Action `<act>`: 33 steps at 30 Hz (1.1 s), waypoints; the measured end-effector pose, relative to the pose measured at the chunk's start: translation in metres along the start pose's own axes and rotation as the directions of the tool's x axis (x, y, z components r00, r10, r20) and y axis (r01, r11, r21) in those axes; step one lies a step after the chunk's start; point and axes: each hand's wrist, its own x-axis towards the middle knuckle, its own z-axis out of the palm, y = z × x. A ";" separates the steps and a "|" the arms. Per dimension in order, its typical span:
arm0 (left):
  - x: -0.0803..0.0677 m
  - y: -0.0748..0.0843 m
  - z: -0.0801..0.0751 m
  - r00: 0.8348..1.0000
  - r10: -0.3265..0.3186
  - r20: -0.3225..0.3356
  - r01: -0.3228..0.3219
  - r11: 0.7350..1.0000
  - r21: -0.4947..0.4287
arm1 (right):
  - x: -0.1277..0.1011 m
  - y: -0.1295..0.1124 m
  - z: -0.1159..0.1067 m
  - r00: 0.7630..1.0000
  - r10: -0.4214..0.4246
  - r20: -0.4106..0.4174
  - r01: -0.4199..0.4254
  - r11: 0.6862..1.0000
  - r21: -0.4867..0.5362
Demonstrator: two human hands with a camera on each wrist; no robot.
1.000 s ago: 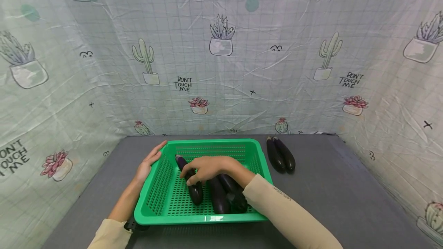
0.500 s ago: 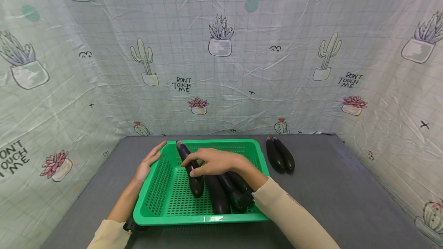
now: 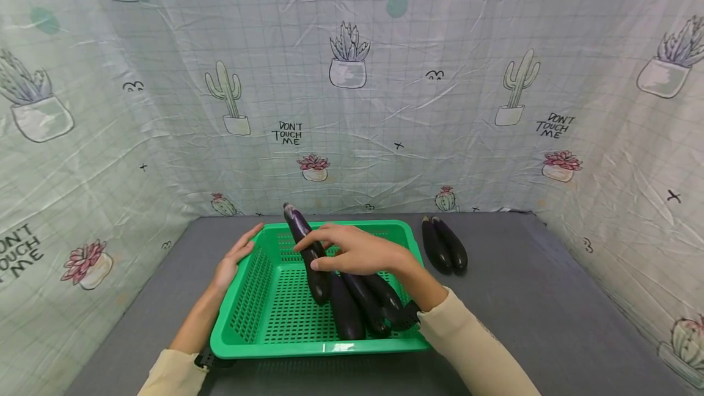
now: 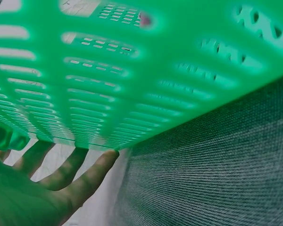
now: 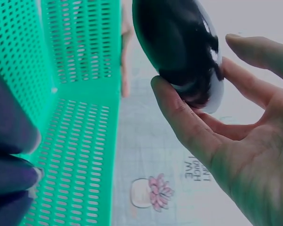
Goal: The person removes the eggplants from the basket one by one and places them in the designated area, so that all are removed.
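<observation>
My right hand grips a dark purple eggplant between thumb and fingers, over the green plastic basket. The eggplant tilts, its stem end rising past the basket's far rim. In the right wrist view, thumb and fingers wrap the glossy eggplant above the basket's slotted wall. Several more eggplants lie side by side in the basket's right half, partly hidden under my right hand and wrist. My left hand rests along the basket's left wall; in the left wrist view its fingers spread straight against the outside.
Two eggplants lie together on the grey tabletop, right of the basket. A pale cloth printed with potted cacti hangs behind the table and along both sides.
The gripped eggplant has risen from the basket floor, moving up and slightly right with my right hand. My left hand stays at the basket's left side.
</observation>
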 end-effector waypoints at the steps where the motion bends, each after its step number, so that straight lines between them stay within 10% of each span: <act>1: 0.000 0.000 0.000 1.000 0.002 0.000 -0.002 1.000 0.000 | -0.002 -0.001 -0.001 1.000 0.000 -0.010 0.000 1.000 0.010; 33: -0.003 -0.006 0.000 0.999 0.039 0.024 -0.038 0.999 -0.027 | -0.062 0.021 -0.005 0.947 -0.022 -0.320 0.055 0.994 0.093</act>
